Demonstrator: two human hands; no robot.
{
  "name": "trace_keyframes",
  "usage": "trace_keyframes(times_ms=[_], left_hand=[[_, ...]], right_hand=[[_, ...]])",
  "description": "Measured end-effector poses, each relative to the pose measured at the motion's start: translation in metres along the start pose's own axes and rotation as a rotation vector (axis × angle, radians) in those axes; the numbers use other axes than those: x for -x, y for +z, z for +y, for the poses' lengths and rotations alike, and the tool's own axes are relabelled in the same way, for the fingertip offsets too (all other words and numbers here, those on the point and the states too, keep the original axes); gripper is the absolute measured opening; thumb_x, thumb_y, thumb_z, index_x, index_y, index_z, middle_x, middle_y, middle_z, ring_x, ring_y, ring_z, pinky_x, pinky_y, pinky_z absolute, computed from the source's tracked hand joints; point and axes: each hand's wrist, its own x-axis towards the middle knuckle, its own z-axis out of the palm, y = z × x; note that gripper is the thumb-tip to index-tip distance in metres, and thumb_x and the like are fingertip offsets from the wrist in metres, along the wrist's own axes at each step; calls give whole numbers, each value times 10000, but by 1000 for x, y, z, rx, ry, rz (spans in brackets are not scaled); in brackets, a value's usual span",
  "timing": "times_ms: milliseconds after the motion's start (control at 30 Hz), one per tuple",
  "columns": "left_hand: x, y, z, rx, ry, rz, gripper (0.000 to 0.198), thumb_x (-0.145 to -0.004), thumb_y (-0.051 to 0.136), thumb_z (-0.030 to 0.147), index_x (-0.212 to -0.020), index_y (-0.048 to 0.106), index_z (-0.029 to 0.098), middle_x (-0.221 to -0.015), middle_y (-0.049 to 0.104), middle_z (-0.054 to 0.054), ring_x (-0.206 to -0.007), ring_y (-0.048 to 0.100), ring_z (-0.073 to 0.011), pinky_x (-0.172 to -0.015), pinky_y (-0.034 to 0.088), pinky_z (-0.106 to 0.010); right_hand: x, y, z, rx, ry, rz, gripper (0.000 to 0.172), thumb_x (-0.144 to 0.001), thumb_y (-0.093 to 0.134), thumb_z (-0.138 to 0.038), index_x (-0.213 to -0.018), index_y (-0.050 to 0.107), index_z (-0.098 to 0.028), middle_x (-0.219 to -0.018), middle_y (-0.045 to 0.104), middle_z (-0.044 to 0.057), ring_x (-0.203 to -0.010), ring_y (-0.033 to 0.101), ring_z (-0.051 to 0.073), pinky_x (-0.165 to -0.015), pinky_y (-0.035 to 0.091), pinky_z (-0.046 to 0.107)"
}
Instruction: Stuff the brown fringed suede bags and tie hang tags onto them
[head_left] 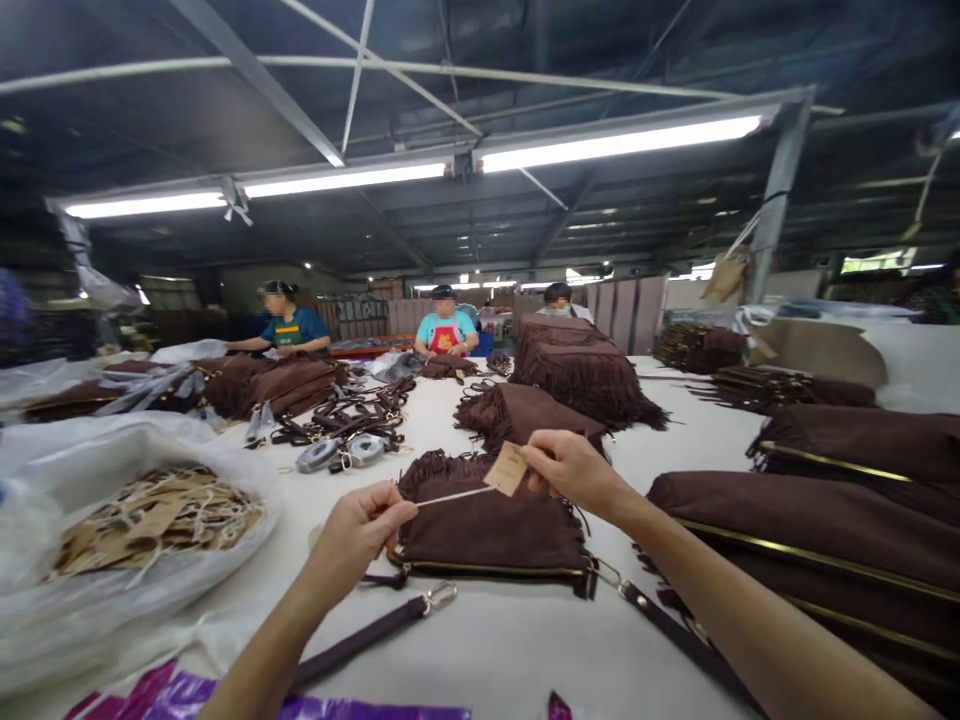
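both bare forearms reach in from the bottom edge and angle toward each other over the white worktable (487, 650). the left hand (360, 528) is curled with its knuckles up, thumb and fingers pinched shut on one end of a thin white string (454, 496), which runs taut and slightly upward to the right. the right hand (570, 468) sits a little higher and farther out, wrist bent, fingertips closed on the edge of a small tan cardboard hang tag (507, 468) at the string's other end, the tag tilted on its corner. both hands are raised just above a dark brown suede fringed bag (491, 530) lying flat on the table directly in front of the person, its gold zipper edge facing the camera and its brown strap with a metal clasp (439, 598) trailing toward the lower left. to the left, a clear plastic bag holds a heap of more tan tags with strings (157, 520). stacks of similar brown bags (825, 520) lie along the right side and farther up the table (581, 370). three other people (444, 325) are at the far end, well apart from the hands.
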Motion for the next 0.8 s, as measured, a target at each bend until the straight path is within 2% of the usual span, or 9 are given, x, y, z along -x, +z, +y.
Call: trace_keyframes(times_ms=[100,200,267,333,433,533,600,667,800], left_hand=[[0,9,24,-257,74,-139,282,-771,563,373,-574,491,184,-485,466,60,-472,381,-87,-468,255,-199],[2,33,33,-475,157,-263,263,-778,556,286,-547,490,177,-514,480,53,-511,401,-92,-485,224,-209],[4,50,33,-548,221,-337,244,-786,532,243,-553,528,173,-531,497,51,-518,398,-89,-494,211,-214],[8,63,28,-539,220,-438,240,-802,494,221,-582,576,173,-543,530,45,-520,418,-88,-497,229,-206],[12,74,18,-399,127,-623,273,-829,449,228,-625,619,166,-574,587,29,-523,460,-85,-485,277,-182],[11,83,6,-185,33,-731,267,-827,469,304,-652,606,156,-585,565,31,-491,426,-75,-447,291,-170],[7,90,0,-97,-32,-728,275,-807,502,372,-630,545,165,-511,474,55,-441,370,-71,-410,258,-175],[-1,102,-2,-62,-51,-703,296,-796,518,410,-609,483,183,-456,400,74,-411,330,-72,-399,231,-183],[-23,144,2,-31,71,-568,350,-882,391,448,-667,493,191,-520,493,27,-474,419,-113,-471,334,-217]], right_hand=[[30,14,13,-63,0,70,163,-751,503,-285,-781,625,-181,-856,705,78,-788,657,211,-615,524,287],[64,39,-1,-646,112,-75,467,-754,553,-323,-1205,551,-204,-1280,576,117,-1143,568,248,-770,557,335],[86,57,-17,-1046,197,-279,514,-758,595,-343,-1252,512,-231,-1248,583,100,-1072,606,224,-742,565,318],[103,72,-26,-1186,231,-401,459,-757,623,-352,-1185,551,-204,-1022,641,63,-806,649,157,-604,544,243],[118,81,-21,-1065,270,-406,358,-759,620,-336,-1069,592,-160,-781,612,-6,-433,474,47,-396,384,158],[127,75,-4,-857,299,-274,184,-730,617,-238,-892,631,-152,-652,562,-46,-423,405,43,-395,306,158],[130,62,6,-683,231,-172,53,-744,603,-198,-759,633,-158,-605,546,-49,-503,446,64,-465,330,169],[133,44,13,-492,123,-123,103,-783,572,-179,-695,625,-164,-602,560,-43,-558,483,81,-523,350,184],[146,0,22,-310,106,-39,171,-832,537,-210,-674,589,-174,-583,538,-43,-555,462,94,-538,334,207]])
